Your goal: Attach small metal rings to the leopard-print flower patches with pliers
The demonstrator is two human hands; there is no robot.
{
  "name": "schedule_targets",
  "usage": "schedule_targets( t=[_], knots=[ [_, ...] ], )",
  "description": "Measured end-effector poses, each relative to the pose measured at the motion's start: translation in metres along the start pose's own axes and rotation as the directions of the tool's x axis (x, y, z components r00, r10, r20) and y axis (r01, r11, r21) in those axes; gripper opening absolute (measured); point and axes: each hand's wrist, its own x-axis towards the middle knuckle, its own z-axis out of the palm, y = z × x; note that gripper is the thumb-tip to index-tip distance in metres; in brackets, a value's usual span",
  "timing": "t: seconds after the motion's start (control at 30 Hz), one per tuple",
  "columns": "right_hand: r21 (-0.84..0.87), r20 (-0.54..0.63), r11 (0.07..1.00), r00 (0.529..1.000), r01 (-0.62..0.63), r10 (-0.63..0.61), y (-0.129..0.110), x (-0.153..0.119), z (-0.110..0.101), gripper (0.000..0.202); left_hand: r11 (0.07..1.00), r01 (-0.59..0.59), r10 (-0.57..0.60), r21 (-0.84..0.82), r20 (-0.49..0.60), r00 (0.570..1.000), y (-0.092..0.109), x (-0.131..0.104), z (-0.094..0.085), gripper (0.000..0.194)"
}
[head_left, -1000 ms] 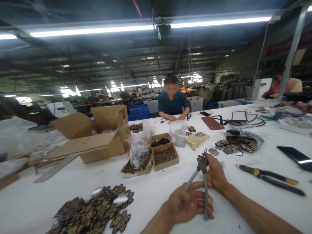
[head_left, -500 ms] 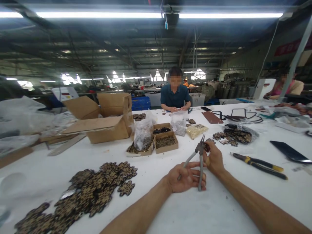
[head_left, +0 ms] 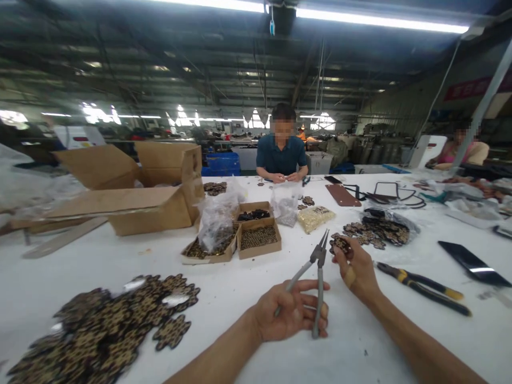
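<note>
Grey-handled needle-nose pliers (head_left: pixel 319 269) rest in my left hand (head_left: pixel 291 312), fingers curled round the spread handles and the slim jaws pointing up and away. Between the thumb and fingers of my right hand (head_left: pixel 359 269) is a flower-shaped patch (head_left: pixel 340 244) with a brown and black pattern. The patch stands just right of the plier tips, apart from them. Left of my hands lies a large heap of similar patches (head_left: pixel 116 320), with one loose patch (head_left: pixel 173 332) at its edge. More patches (head_left: pixel 376 230) spill from a plastic bag beyond my right hand.
Yellow-and-black pliers (head_left: pixel 424 285) and a dark phone-like slab (head_left: pixel 472 261) lie at right. Ahead are a small carton of brass pieces (head_left: pixel 260 240), a clear bag (head_left: pixel 218 218) and a bag of pale pieces (head_left: pixel 315 217). A cardboard box (head_left: pixel 156 208) stands left. A co-worker (head_left: pixel 281 152) sits opposite.
My right hand with the patch has moved right, away from the plier tips, and the patch shows more fully. My left hand with the pliers has shifted left and nearer. The view has turned slightly.
</note>
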Motion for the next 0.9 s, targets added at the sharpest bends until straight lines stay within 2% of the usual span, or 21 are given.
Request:
schedule_targets(
  t=[0.13, 0.3, 0.53, 0.7, 0.9],
  knots=[
    [0.111, -0.022, 0.989, 0.995, -0.099, 0.102, 0.007, 0.010, 0.000, 0.043, 1.000, 0.001, -0.001, -0.005, -0.020, 1.000, 0.004, 0.001, -0.001, 0.078],
    [0.216, -0.031, 0.964, 0.985, -0.156, 0.167, 0.012, 0.016, -0.001, 0.051, 1.000, 0.001, -0.002, -0.012, -0.027, 1.000, 0.004, 0.000, -0.002, 0.076],
    [0.286, -0.008, 0.947, 0.988, -0.146, 0.155, 0.011, 0.015, -0.005, 0.054, 1.000, 0.014, -0.014, -0.007, 0.028, 1.000, 0.000, -0.001, -0.005, 0.075],
    [0.335, 0.005, 0.933, 0.990, -0.134, 0.140, 0.007, 0.015, -0.008, 0.054, 1.000, 0.014, -0.014, 0.000, 0.006, 1.000, -0.004, -0.003, -0.002, 0.071],
    [0.334, 0.058, 0.917, 0.976, -0.219, 0.211, 0.006, 0.021, -0.018, 0.050, 1.000, -0.001, 0.000, 0.005, 0.028, 1.000, -0.007, -0.005, -0.004, 0.070]
  ],
)
